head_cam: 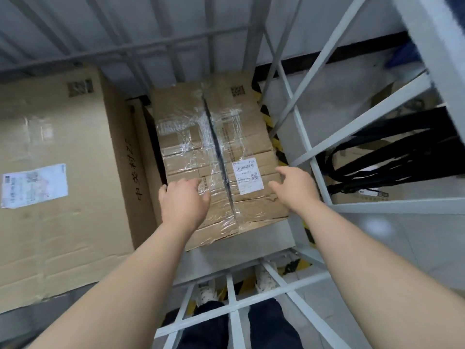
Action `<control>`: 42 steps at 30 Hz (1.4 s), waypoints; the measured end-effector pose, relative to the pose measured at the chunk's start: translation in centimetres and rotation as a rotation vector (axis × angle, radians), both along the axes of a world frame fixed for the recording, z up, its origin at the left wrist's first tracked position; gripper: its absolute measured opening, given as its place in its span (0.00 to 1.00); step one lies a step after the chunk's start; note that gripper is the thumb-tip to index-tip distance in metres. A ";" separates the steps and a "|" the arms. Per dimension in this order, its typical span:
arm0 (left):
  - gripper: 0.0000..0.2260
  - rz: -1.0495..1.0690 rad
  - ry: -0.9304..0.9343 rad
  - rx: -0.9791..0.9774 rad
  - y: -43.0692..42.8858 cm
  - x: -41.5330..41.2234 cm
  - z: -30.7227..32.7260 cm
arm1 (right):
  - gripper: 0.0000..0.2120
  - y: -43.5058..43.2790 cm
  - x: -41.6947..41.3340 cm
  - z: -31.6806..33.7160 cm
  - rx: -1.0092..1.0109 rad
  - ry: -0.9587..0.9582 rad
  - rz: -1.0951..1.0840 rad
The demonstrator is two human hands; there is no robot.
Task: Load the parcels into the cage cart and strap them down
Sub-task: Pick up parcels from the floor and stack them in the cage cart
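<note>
The taped parcel (216,157) lies flat inside the cage cart (305,144), close against the cart's right side wall. Beside it, further from that wall, stands a large carton (57,172) with a white label. Between the two boxes a dark gap is left.

The step in hand seems to be seating this parcel in its place. To do it well, I think both palms should press evenly on the near end of the lid, so that the box slides straight and does not turn. It is better to push it square to the side wall and then close the gap toward the carton, because a tight row gives the strap less room to loosen. The clear tape on the lid is wrinkled and looks slippery (a flat palm holds better there than fingertips).

Both arms reach forward and down over the low front frame of the cart. The left hand (185,201) is over the near corner of the parcel on the carton's side, fingers loosely spread and a little curled, holding nothing. The right hand (293,188) is over the corner nearest the side wall, beside the shipping label (247,176), also spread and empty. Whether the hands touch the cardboard, I cannot tell.

No strap is clearly visible; black cables (382,157) lie outside the cart, beyond the side wall.
</note>
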State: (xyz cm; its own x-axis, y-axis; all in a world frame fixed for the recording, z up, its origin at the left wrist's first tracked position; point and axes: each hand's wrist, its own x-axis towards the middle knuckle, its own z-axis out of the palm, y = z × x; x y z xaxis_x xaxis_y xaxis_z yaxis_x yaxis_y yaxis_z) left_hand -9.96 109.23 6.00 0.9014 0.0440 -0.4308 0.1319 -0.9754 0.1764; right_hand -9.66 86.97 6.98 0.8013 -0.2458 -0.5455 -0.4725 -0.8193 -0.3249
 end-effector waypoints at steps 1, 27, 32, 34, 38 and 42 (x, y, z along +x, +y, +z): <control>0.18 -0.046 -0.045 0.001 -0.2 0.3 2.0 | 0.23 -0.1 -0.3 2.1 -0.004 -0.032 -0.006; 0.17 -0.839 -0.404 -0.364 -33.0 -21.4 37.2 | 0.21 -24.7 -37.9 35.8 -0.189 -0.494 -0.725; 0.19 -1.016 -0.322 -0.397 -43.2 -30.4 37.0 | 0.20 -30.6 -49.1 35.4 -0.196 -0.478 -0.937; 0.19 -1.083 -0.289 -0.392 -46.7 -33.6 36.6 | 0.21 -32.5 -53.0 35.0 -0.195 -0.467 -1.029; 0.20 -1.196 -0.209 -0.375 -52.9 -38.7 35.1 | 0.21 -35.9 -59.5 33.6 -0.222 -0.423 -1.191; 0.21 -1.310 -0.135 -0.321 -59.0 -41.9 32.9 | 0.21 -39.4 -64.1 31.2 -0.243 -0.368 -1.321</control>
State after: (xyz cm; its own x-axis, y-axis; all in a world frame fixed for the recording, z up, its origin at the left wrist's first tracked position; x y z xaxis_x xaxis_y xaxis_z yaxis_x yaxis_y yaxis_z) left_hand -51.83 50.20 38.87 0.2393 -0.9567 -0.1658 -0.8903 -0.2843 0.3558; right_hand -73.74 47.52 38.21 -0.0091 -0.9814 -0.1916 -0.8510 0.1082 -0.5139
